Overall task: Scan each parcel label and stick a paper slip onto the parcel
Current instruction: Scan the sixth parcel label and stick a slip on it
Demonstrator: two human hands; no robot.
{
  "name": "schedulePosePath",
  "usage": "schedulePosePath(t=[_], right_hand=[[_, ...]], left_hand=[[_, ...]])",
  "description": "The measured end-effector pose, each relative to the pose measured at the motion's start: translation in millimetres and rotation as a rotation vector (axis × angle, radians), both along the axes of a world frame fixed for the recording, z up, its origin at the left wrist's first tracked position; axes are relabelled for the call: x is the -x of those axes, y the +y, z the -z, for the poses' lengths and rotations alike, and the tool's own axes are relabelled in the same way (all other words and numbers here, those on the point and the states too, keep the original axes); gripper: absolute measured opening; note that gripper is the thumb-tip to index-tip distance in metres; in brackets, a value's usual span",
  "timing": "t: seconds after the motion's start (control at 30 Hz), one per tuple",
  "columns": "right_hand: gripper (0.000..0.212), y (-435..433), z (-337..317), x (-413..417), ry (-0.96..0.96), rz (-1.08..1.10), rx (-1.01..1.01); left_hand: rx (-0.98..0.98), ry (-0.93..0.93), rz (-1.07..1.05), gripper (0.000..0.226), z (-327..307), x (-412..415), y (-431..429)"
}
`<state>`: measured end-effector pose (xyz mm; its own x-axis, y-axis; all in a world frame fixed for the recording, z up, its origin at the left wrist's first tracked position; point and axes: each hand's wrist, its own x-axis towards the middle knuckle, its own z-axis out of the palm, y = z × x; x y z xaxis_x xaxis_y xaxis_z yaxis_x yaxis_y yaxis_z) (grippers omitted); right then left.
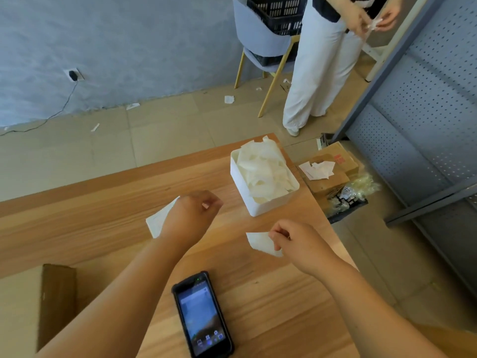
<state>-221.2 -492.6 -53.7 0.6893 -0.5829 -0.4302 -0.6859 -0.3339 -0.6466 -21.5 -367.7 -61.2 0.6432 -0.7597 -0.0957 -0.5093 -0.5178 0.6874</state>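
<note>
Your right hand (296, 241) grip: pinching the paper slip (260, 242), just over the tabletop (103, 215). Left hand (191, 215) grip curled (holding the white sheet (157, 220) behind it? can't tell). Keep the slip flat, carry it to the cardboard box (56, 301) on your left, and press from one edge.
</note>
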Motion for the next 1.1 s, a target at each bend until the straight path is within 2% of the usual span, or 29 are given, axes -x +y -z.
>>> schedulePosePath(t=[0.17, 0.3, 0.47, 0.6, 0.73, 0.87, 0.97, 1.1], right_hand=[[0.022, 43.8, -5.3, -22.9, -0.114, -0.014, -0.065], [0.018, 86.1, -6.8, -44.9, -0.165, -0.073, -0.045], [0.017, 153.7, -12.6, -73.9, -0.23, -0.137, -0.135], [0.026, 207.0, -16.7, -88.8, -0.27, -0.166, -0.218], [0.027, 254.2, -20.0, -100.2, -0.31, -0.183, -0.27], [0.037, 295.2, -22.4, -111.2, -0.329, -0.232, -0.336], [0.039, 321.1, -19.4, -116.6, -0.341, -0.263, -0.344], [0.016, 352.0, -15.6, -122.5, -0.361, -0.196, -0.369]], left_hand=[[-0.037, 0.203, -0.156, 0.013, 5.7, 17.5, 77.9], [0.004, 0.333, -0.258, 0.012, 14.1, 27.0, 143.5], [0.07, 0.463, -0.358, 0.021, 14.8, 25.7, 219.0], [0.13, 0.488, -0.456, 0.026, 5.4, 15.1, 270.9], [0.172, 0.54, -0.484, 0.035, -3.5, 6.6, 312.4], [0.237, 0.659, -0.508, 0.022, -9.3, -2.0, 345.5], [0.284, 0.648, -0.505, 0.008, -9.5, -10.2, 369.3], [0.293, 0.671, -0.497, 0.004, -8.1, -18.2, 399.6]])
